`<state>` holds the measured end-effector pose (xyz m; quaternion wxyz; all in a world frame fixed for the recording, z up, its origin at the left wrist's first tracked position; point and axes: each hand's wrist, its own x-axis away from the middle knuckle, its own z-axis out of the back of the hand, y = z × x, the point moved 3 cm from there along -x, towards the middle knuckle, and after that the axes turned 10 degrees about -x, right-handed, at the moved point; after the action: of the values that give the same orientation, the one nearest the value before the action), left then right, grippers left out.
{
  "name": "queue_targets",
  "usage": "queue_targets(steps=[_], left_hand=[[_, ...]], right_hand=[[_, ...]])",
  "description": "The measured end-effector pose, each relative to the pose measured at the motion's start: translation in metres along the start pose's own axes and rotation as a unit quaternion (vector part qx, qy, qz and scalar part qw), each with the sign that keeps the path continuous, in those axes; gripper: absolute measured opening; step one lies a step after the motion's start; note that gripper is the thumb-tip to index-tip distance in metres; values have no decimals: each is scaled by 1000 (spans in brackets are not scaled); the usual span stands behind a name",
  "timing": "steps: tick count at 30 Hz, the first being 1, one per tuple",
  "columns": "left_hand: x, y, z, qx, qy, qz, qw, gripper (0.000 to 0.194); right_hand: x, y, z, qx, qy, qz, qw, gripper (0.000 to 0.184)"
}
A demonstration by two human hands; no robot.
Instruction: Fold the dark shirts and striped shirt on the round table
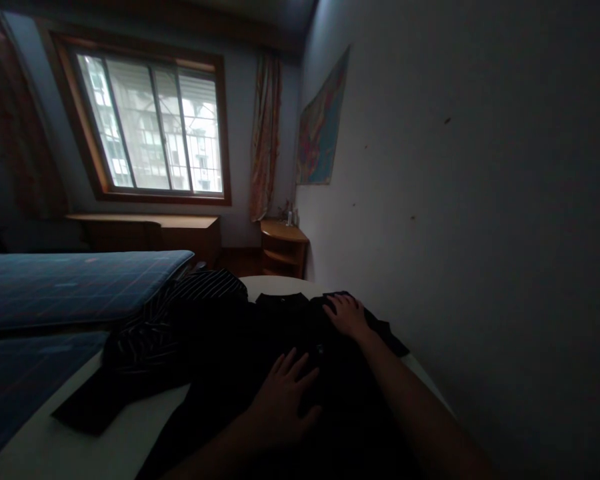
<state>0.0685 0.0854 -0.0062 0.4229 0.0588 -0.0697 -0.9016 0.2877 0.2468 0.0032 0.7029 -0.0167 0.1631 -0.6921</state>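
A black collared shirt (350, 393) lies spread over a pale round table (275, 285), its collar toward the far edge. My left hand (290, 393) rests on the front of the shirt, palm down with the fingers spread. Farther off, my right hand (347, 313) lies on the shirt near the right shoulder, fingers apart. Neither hand grips the cloth. Dark striped fabric (210, 285) is bunched to the left of the shirt. The dim light hides most folds in the black cloth.
On the left is a bed with a blue checked mattress (80, 283). A wall (480, 233) runs close along the right. Beyond the table stand a corner shelf (285, 231) and a wooden desk (190, 221) under the window (155, 127).
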Motion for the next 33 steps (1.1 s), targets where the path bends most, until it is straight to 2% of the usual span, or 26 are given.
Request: queue_targets(steps=[2,3,8,12,15,18,21,25,30,33], left_hand=[[1,-1,3,0,-1,-4,1000,67],[0,-2,4,1,3,-1,1000,66],[-2,-14,7,-21,55,49,997,58],[-4,-24,2,-28,36,91,995,60],[-4,-24,0,-30,31,91,995,61],[-3,-24,-2,-33,34,88,995,62],[-4,-26,-5,-34,37,89,995,63],[-5,-29,-9,-38,36,89,995,63],[-6,-30,-11,-45,38,84,995,63],[-6,-30,-10,-44,37,86,995,63]], right_hand=[[-2,0,-11,-8,-76,-30,997,59],[-3,1,-15,-11,-93,-44,995,61],[-3,8,-9,-37,-60,-40,997,60],[2,27,15,-34,-26,-65,997,60],[9,51,33,-11,-17,-107,994,61],[15,75,45,-9,-52,-137,989,61],[18,93,52,-12,-104,-132,986,50],[22,105,60,-11,-98,-101,990,36],[31,112,67,-28,-70,-91,993,45],[39,115,71,-49,-106,-111,987,49]])
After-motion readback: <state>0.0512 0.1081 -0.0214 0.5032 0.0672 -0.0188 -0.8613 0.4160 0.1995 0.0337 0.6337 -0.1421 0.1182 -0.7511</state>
